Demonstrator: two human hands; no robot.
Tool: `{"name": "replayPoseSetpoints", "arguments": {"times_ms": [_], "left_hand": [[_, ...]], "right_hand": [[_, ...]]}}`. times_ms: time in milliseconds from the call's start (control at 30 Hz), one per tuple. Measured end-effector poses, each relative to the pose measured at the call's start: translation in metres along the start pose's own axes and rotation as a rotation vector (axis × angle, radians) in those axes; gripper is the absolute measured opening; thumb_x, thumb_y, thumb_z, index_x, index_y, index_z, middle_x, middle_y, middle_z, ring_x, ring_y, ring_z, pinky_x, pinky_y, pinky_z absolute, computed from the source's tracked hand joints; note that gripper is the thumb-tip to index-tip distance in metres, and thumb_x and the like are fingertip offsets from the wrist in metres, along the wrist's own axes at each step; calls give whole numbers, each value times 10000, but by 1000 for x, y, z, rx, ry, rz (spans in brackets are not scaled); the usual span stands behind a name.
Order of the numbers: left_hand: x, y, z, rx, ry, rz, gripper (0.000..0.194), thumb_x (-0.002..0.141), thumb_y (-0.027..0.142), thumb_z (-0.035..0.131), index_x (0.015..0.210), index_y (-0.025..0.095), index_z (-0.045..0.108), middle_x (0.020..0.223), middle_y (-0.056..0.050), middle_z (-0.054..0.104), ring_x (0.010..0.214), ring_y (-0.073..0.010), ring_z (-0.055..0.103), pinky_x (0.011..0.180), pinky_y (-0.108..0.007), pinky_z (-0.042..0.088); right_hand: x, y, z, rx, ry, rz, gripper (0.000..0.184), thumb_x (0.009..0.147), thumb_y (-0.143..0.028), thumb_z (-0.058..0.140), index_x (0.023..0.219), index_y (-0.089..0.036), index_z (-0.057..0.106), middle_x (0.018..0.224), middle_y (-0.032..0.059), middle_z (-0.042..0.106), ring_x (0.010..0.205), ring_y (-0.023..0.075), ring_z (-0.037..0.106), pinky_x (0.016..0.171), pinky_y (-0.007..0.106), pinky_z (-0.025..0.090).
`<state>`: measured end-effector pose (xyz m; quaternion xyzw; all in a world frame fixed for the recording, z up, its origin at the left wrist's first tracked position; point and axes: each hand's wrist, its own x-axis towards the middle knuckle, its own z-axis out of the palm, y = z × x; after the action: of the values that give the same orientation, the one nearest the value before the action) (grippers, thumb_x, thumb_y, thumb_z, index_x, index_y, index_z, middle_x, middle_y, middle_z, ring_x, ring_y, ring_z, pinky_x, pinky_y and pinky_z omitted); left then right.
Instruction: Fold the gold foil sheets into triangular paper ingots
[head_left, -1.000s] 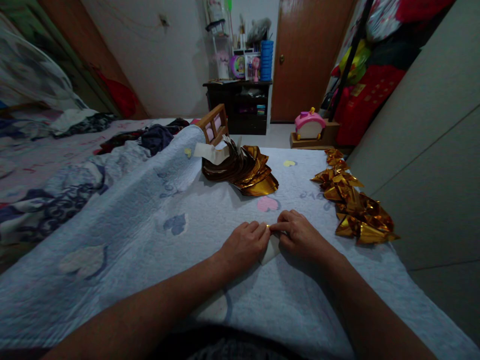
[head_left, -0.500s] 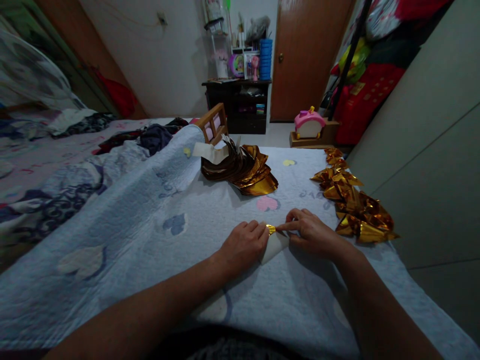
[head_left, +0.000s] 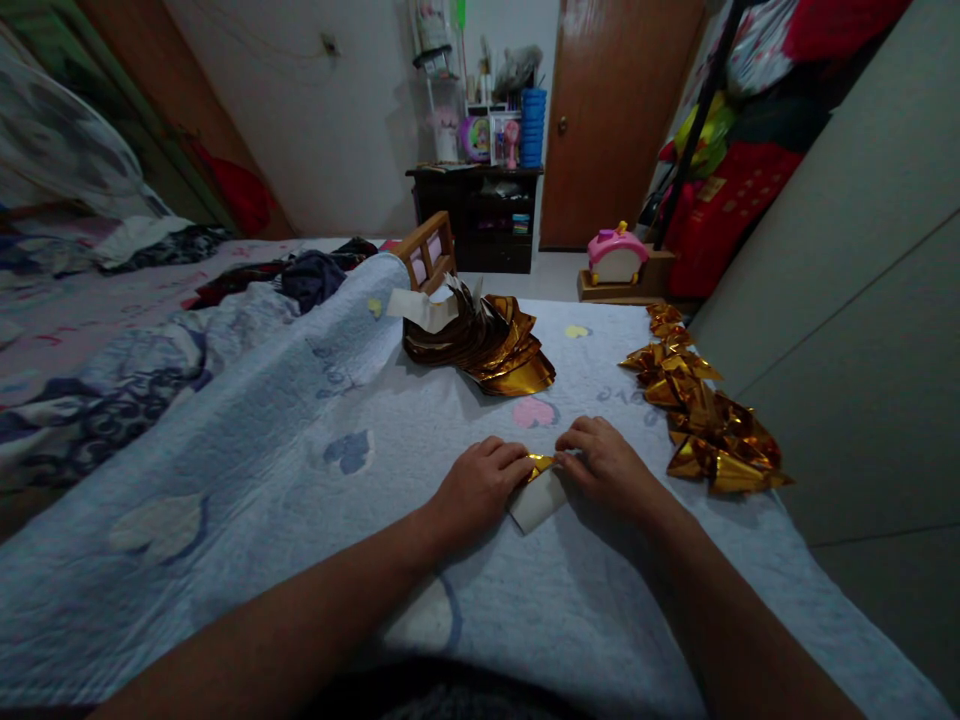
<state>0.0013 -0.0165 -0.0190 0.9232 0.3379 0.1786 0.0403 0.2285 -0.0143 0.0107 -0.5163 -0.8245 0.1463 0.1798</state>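
Observation:
Between my hands a sheet of gold foil paper [head_left: 537, 506] lies partly folded on the quilt, its pale back up and a strip of gold showing along the far edge. My left hand [head_left: 480, 488] rests on its left end, fingers together, gripping the gold fold. From the other side, my right hand [head_left: 604, 462] pinches the right end of that fold between thumb and fingers. Farther off sits a fanned stack of gold foil sheets [head_left: 480, 340]. A row of folded gold foil pieces [head_left: 709, 405] runs along the right edge.
The pale blue quilt [head_left: 352, 580] covers the surface and rises in a ridge on the left. Beyond are a small wooden rail [head_left: 429, 250], a dark cabinet [head_left: 476, 220] and a pink toy [head_left: 617, 255]. A pale panel [head_left: 847, 330] stands close on the right.
My right hand slid right along the fold, then came back to its end and closed in a pinch. My left hand shifted slightly left. More gold shows at the fold.

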Motion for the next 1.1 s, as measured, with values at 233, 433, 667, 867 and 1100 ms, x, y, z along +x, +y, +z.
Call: {"name": "replayPoseSetpoints", "arguments": {"times_ms": [233,433,667,867,1100], "left_hand": [[4,0,-3,-136,42,-30,205,968,173,579,1147,170,677,1098,-82,715,978,-226,599,886,-392,528],[3,-2,-7,-329,104,-178,410,902,91,551,1305,156,579,1209,-120,677,1113,-248,587,985,-458,502],[7,0,-18,-995,49,-487,316,881,294,631,1161,149,654,869,-43,687,762,-166,629,725,-299,508],[10,3,-22,-1156,84,-558,216,820,349,700,810,133,689,719,-14,634,654,-128,555,623,-244,431],[9,7,-27,-949,80,-453,158,846,286,664,801,139,702,761,-27,658,719,-146,586,664,-254,436]], "right_hand": [[3,-14,18,-139,-4,105,90,907,-249,622,887,-169,655,952,92,608,921,245,505,809,358,363],[4,-11,18,42,46,83,87,837,-162,621,766,-183,575,874,58,595,869,213,505,777,332,364],[3,-16,12,602,105,159,117,855,-288,557,778,-214,508,691,-30,532,634,136,482,596,258,378],[2,-26,9,669,74,76,153,863,-251,524,932,-196,649,781,5,640,719,157,574,669,275,438],[1,-30,5,588,34,33,204,896,-276,527,766,-189,659,716,9,635,690,155,568,648,274,409]]}}
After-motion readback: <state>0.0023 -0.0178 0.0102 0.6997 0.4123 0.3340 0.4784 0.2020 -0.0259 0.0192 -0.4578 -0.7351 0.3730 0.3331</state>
